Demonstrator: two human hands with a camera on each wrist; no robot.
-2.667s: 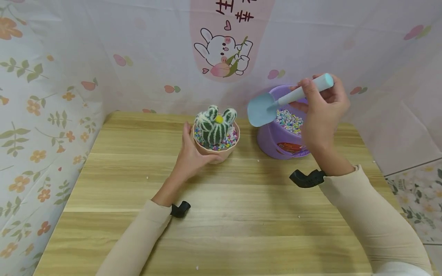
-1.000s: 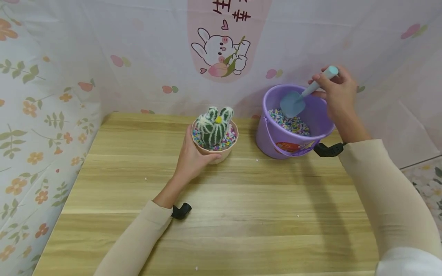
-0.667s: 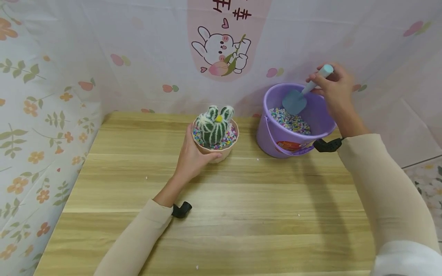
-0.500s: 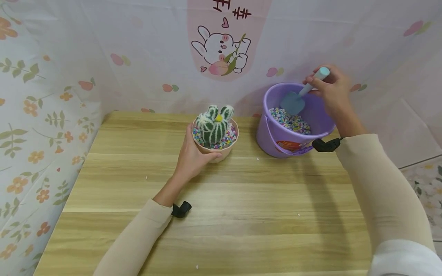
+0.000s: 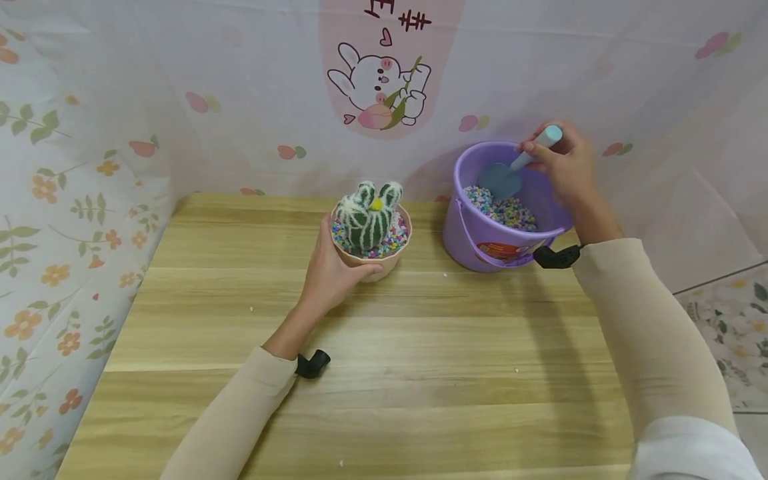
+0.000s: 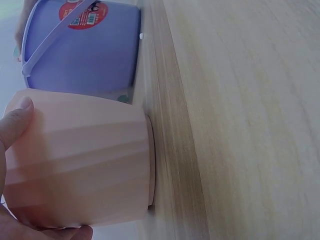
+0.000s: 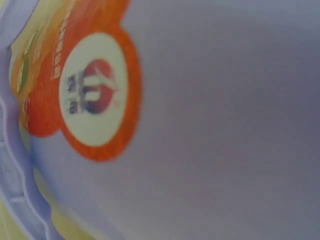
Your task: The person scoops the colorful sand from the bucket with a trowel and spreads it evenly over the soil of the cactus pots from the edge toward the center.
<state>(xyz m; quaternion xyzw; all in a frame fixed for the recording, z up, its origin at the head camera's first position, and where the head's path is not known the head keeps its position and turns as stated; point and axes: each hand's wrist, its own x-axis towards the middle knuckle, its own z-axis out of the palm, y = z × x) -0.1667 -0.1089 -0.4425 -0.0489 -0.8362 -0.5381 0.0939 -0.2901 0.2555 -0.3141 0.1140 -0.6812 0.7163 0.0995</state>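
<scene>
— What has just changed?

— My right hand [image 5: 567, 170] carried the blue scoop [image 5: 510, 170] from mid-air between the two containers back over the purple bucket [image 5: 480, 230]. Its blade now dips inside, at the coloured gravel [image 5: 504, 210]. My fingers are wrapped round the handle. I judge another load is being taken up.

— And your left hand?

— My left hand [image 5: 330, 273] hasn't moved: it cups the pink pot [image 5: 384, 263], thumb on the near wall, fingers round the left side. In the left wrist view the pot [image 6: 80, 160] stands flat on the surface [image 6: 240, 120], bucket just behind. The cactus [image 5: 367, 217] sits upright in gravel already near the rim.

— Room to move?

— Pot and bucket sit centre and right of centre, near but apart, close to the far edge by the curtain [image 5: 180, 87]. The scoop's path between them is short and open. The lower half of the frame is bare wood.
</scene>
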